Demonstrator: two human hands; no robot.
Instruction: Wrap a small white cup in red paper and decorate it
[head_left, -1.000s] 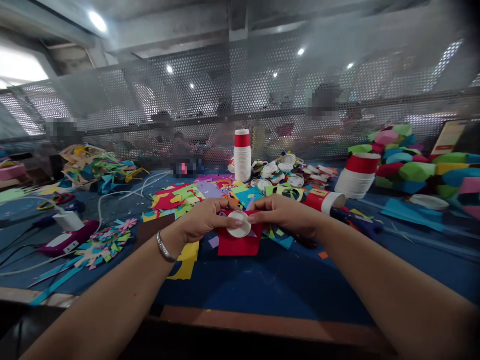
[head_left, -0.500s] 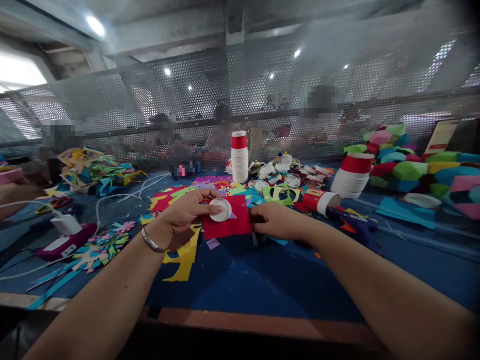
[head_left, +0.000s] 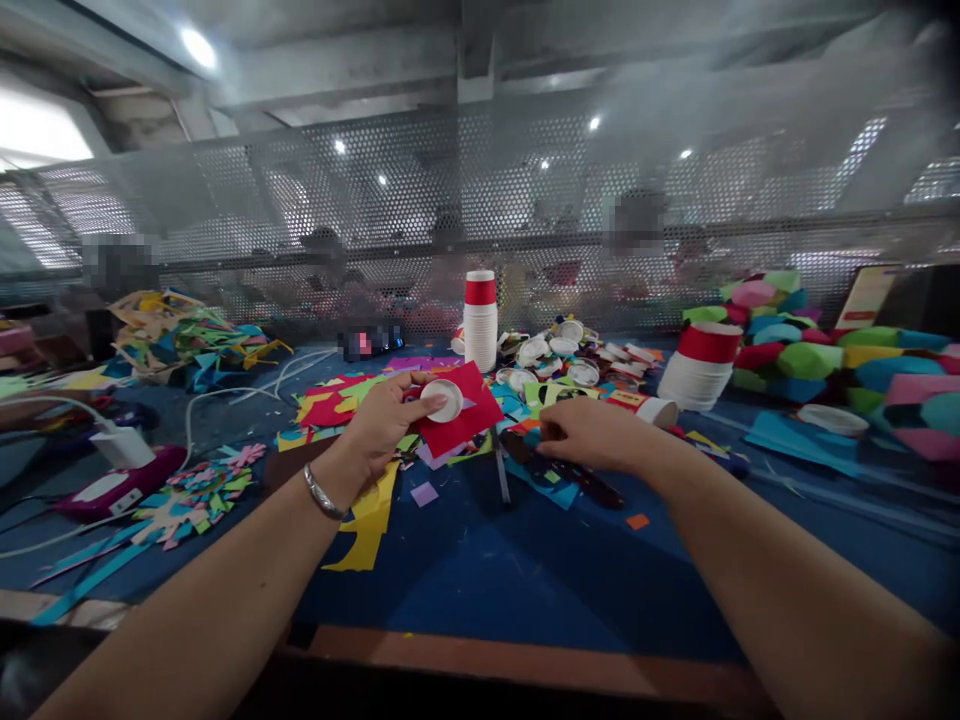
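My left hand (head_left: pixel 382 420) is closed on a red paper sheet (head_left: pixel 465 418) and pins a small white round cup base (head_left: pixel 442 400) against it with the thumb, lifted a little over the blue table (head_left: pixel 525 570). My right hand (head_left: pixel 592 432) hovers low over paper scraps to the right of the sheet, fingers curled downward beside a dark tool (head_left: pixel 570 475); whether it grips anything I cannot make out. A thin dark stick (head_left: pixel 501 470) lies between the hands.
A stack of red-rimmed paper cups (head_left: pixel 480 320) stands at the back centre, a second stack (head_left: pixel 697 366) at the right. Cut cup bases (head_left: pixel 562 355), coloured paper scraps (head_left: pixel 337 400), paper polyhedra (head_left: pixel 817 350) and a glue gun (head_left: pixel 112 480) with cables surround the working area. A perforated screen rises behind.
My right hand let go of the red sheet and moved right and down toward the scraps. My left hand alone carried the sheet and white base slightly up and left, tilting it.
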